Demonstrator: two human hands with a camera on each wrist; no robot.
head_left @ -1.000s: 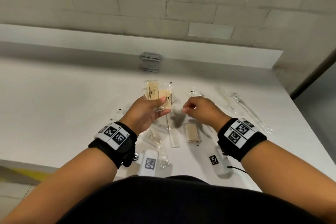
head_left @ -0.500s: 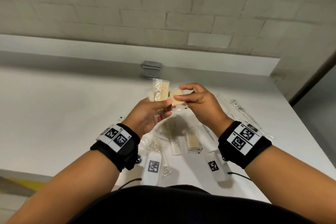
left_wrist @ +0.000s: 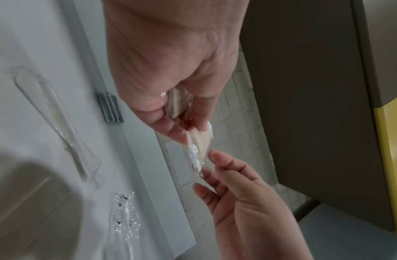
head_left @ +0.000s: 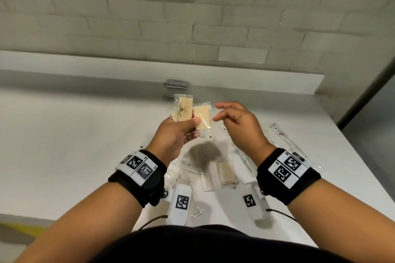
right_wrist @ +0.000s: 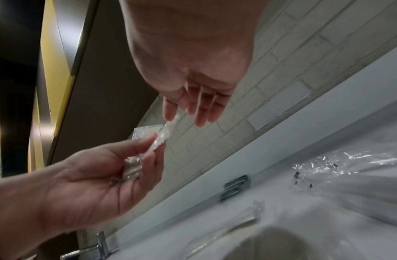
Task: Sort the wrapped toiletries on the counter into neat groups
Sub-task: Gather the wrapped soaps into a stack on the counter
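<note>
My left hand (head_left: 195,127) is raised above the counter (head_left: 64,145) and pinches two clear-wrapped beige soap bars: a printed one (head_left: 183,109) and a plain one (head_left: 203,116) fanned to its right. The left wrist view shows the wrapper (left_wrist: 197,147) sticking out past my left hand (left_wrist: 188,126). My right hand (head_left: 217,114) hovers just right of the plain bar with fingers loosely spread and nothing in it. In the right wrist view its fingertips (right_wrist: 202,121) are close to the wrapper edge (right_wrist: 162,139). Another wrapped soap (head_left: 226,172) lies on the counter below.
A stack of grey sachets (head_left: 176,84) sits at the back by the wall ledge. Long clear-wrapped items (head_left: 284,141) lie to the right, and more clear packets (head_left: 206,179) lie near the front edge. The counter's right edge drops off beyond them.
My right hand brought the plain soap up to my left hand, let go of it and drew slightly away. My left hand now holds both bars, a little higher than before.
</note>
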